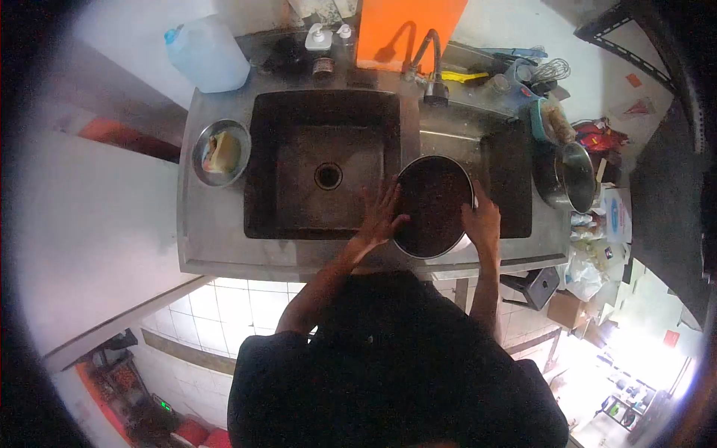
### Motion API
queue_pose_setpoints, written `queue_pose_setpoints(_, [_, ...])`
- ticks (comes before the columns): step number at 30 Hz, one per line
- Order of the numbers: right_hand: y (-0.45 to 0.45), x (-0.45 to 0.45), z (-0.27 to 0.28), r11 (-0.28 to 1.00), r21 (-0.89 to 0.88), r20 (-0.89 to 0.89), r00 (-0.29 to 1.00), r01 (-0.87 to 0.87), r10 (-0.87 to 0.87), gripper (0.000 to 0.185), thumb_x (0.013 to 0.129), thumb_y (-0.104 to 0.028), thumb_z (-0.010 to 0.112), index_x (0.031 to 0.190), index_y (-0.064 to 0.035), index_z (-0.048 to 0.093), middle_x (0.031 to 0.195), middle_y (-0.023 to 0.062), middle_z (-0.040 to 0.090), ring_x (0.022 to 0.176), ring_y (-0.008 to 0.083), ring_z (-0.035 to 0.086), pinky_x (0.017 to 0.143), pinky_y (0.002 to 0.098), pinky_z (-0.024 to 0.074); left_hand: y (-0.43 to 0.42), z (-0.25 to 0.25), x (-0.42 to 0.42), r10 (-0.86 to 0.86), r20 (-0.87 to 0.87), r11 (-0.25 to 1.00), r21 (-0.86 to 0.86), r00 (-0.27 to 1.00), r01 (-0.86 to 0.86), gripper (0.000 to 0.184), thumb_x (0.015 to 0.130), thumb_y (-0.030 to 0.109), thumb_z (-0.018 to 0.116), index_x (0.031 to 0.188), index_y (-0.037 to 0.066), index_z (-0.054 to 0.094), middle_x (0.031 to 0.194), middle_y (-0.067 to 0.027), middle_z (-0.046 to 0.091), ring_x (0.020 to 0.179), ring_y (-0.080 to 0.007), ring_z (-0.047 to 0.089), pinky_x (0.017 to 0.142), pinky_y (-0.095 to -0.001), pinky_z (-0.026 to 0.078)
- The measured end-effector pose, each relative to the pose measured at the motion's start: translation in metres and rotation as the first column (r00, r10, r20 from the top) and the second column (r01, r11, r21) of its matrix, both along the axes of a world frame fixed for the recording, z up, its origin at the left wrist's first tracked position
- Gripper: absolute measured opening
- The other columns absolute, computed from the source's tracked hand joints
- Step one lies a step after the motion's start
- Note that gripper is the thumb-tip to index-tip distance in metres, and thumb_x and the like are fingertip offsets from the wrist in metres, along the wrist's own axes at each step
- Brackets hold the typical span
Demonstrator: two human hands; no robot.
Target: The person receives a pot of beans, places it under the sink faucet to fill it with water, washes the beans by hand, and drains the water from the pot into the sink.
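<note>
A round pot (435,205) with a dark inside and a pale rim is in front of me, over the divider and the right-hand basin. My right hand (482,220) grips its right rim, the thumb on the inner side and the other fingers outside. On the left side, my left hand (381,214) touches the rim with its fingers spread and its thumb reaching over the edge. Whether the pot rests on the sink or is lifted, I cannot tell. Behind it stands a curved faucet (435,71).
Left of the pot is a deep basin (287,216) with a drain. A metal bowl (222,153) holding a sponge-like item sits on the left counter. A plastic jug (209,56) and pump bottles (319,39) line the back. To the right stands a metal pot (575,179).
</note>
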State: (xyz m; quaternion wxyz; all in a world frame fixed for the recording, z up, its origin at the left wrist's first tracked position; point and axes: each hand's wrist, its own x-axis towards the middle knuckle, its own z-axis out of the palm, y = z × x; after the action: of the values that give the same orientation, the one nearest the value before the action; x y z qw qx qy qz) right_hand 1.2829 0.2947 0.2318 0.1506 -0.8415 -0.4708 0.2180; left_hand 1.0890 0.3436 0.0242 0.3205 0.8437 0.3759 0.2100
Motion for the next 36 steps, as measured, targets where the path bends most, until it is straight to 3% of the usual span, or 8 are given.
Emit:
queue_pose_setpoints(3, [0.0, 0.003, -0.013, 0.971, 0.218, 0.082, 0.993, -0.1, 0.084, 0.057, 0.076, -0.009, 0.059, 0.132, -0.0049, 0.05, 0.104, 0.027, 0.064, 0.097, 0.0402, 0.064, 0.084, 0.0462, 0.0499, 0.001, -0.003, -0.005, -0.016, -0.068, 1.0, 0.018, 0.998, 0.017, 0.083, 0.092, 0.058, 0.037, 0.149, 0.002, 0.015, 0.158, -0.0126, 0.004, 0.144, -0.038, -0.003, 0.108, -0.0664, -0.003])
queue_pose_setpoints(9, [0.012, -0.011, 0.006, 0.999, -0.049, -0.013, 1.0, 0.024, -0.025, 0.058, 0.077, -0.009, 0.059, 0.134, -0.0103, 0.049, 0.114, 0.0255, 0.062, 0.106, 0.0422, 0.059, 0.09, 0.0478, 0.0477, 0.003, -0.007, -0.008, -0.015, -0.044, 1.0, -0.002, 0.999, 0.015, 0.081, 0.093, 0.058, 0.033, 0.15, 0.003, 0.014, 0.158, -0.0116, 0.004, 0.144, -0.0363, -0.003, 0.108, -0.0659, -0.005])
queue_pose_setpoints(16, [0.012, -0.015, -0.003, 0.994, 0.098, 0.07, 0.996, -0.055, 0.048, 0.057, 0.079, -0.013, 0.057, 0.136, -0.0147, 0.047, 0.109, 0.0246, 0.064, 0.103, 0.0426, 0.06, 0.091, 0.0483, 0.0472, 0.007, -0.008, -0.009, -0.013, -0.015, 1.0, 0.01, 1.0, 0.013, 0.08, 0.093, 0.059, 0.032, 0.15, 0.005, 0.013, 0.158, -0.0099, 0.001, 0.145, -0.0346, -0.003, 0.108, -0.0663, -0.008])
queue_pose_setpoints(20, [0.012, -0.013, -0.008, 0.997, 0.055, 0.05, 0.997, -0.056, 0.054, 0.056, 0.079, -0.013, 0.057, 0.133, -0.0154, 0.047, 0.11, 0.0229, 0.063, 0.1, 0.0425, 0.061, 0.088, 0.0511, 0.0482, 0.006, -0.007, -0.012, 0.008, -0.103, 0.993, 0.114, 0.995, 0.003, 0.079, 0.094, 0.058, 0.032, 0.15, 0.006, 0.014, 0.158, -0.0079, 0.001, 0.145, -0.0321, -0.003, 0.108, -0.067, -0.007])
queue_pose_setpoints(25, [0.015, -0.02, -0.005, 0.994, 0.058, 0.081, 0.993, -0.096, 0.091, 0.054, 0.078, -0.013, 0.056, 0.132, -0.0157, 0.046, 0.115, 0.0196, 0.062, 0.102, 0.0417, 0.06, 0.087, 0.0531, 0.0483, 0.006, -0.007, -0.013, 0.005, -0.093, 1.0, -0.006, 0.996, -0.005, 0.077, 0.094, 0.057, 0.034, 0.15, 0.007, 0.015, 0.158, -0.0075, 0.003, 0.145, -0.0314, 0.0, 0.108, -0.0674, -0.007])
queue_pose_setpoints(28, [0.02, -0.023, 0.001, 0.995, -0.089, 0.065, 0.997, -0.041, 0.047, 0.056, 0.079, -0.013, 0.055, 0.134, -0.0167, 0.044, 0.116, 0.0185, 0.061, 0.104, 0.0415, 0.059, 0.089, 0.0528, 0.0477, 0.007, -0.01, -0.012, 0.015, -0.085, 1.0, 0.009, 0.996, -0.014, 0.077, 0.094, 0.056, 0.034, 0.15, 0.007, 0.016, 0.158, -0.0083, 0.005, 0.145, -0.0319, 0.001, 0.108, -0.0675, -0.007])
queue_pose_setpoints(33, [0.015, -0.023, -0.009, 0.972, 0.164, 0.095, 0.983, -0.169, 0.155, 0.055, 0.079, -0.013, 0.054, 0.133, -0.0165, 0.044, 0.12, 0.0181, 0.06, 0.105, 0.0423, 0.059, 0.089, 0.0526, 0.0476, 0.007, -0.019, -0.011, 0.031, -0.102, 0.996, 0.092, 0.994, -0.022, 0.077, 0.094, 0.058, 0.033, 0.15, 0.008, 0.016, 0.158, -0.0087, 0.006, 0.145, -0.0326, 0.002, 0.108, -0.0674, -0.008])
queue_pose_setpoints(36, [0.018, -0.024, -0.012, 0.994, 0.005, 0.124, 0.987, -0.105, 0.103, 0.055, 0.078, -0.013, 0.054, 0.132, -0.0165, 0.045, 0.12, 0.018, 0.06, 0.105, 0.0419, 0.059, 0.089, 0.052, 0.048, 0.006, -0.015, -0.014, 0.016, -0.04, 0.999, 0.049, 0.999, -0.015, 0.077, 0.094, 0.058, 0.033, 0.15, 0.007, 0.015, 0.158, -0.0091, 0.006, 0.145, -0.0338, 0.002, 0.108, -0.0672, -0.008])
